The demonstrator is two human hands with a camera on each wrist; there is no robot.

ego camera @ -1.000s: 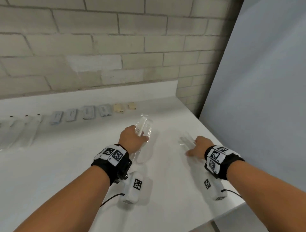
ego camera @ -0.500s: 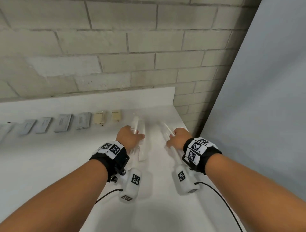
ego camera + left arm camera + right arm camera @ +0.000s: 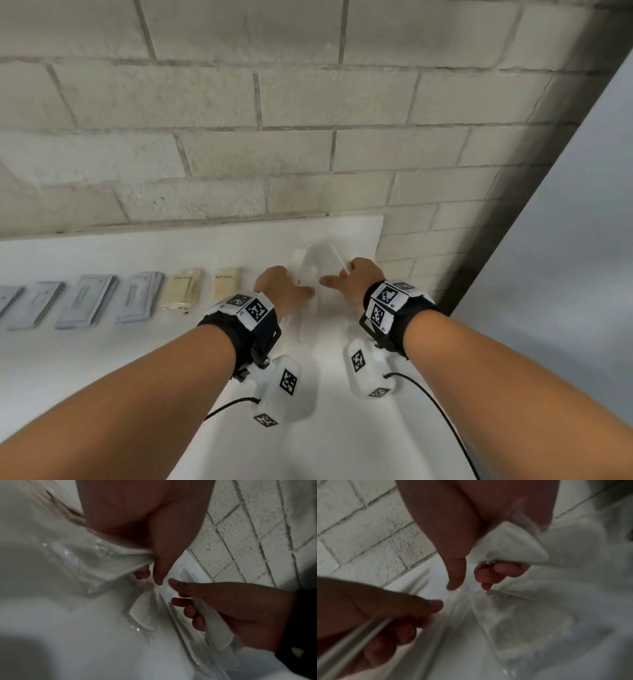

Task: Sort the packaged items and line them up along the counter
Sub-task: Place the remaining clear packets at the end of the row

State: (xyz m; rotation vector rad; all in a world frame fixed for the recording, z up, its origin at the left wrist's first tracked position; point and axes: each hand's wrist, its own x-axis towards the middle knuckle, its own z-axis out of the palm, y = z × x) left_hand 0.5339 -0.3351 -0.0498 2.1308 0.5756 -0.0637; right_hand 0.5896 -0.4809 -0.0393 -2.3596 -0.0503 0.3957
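Both hands hover over the back right corner of the white counter [image 3: 102, 363], close together. My left hand [image 3: 298, 291] grips a long clear packet [image 3: 306, 274] with white contents; the left wrist view shows the fingers [image 3: 142, 573] curled round that packet [image 3: 96, 561]. My right hand [image 3: 337, 278] grips a second clear packet [image 3: 339, 262] holding a thin white stick. In the right wrist view its fingers [image 3: 498, 570] curl round the packet [image 3: 510, 545]. The two thumbs nearly touch. Both packets' lower ends trail toward the counter.
A row of packets lies along the back of the counter: grey ones [image 3: 85, 305] on the left, then two beige ones [image 3: 226, 283] beside my left hand. A brick wall [image 3: 308, 154] stands behind. A grey panel [image 3: 555, 274] closes the right side, past the counter's edge.
Both hands moved toward the back wall and drew together, each carrying its clear packet. The right hand came in from the counter's right edge.
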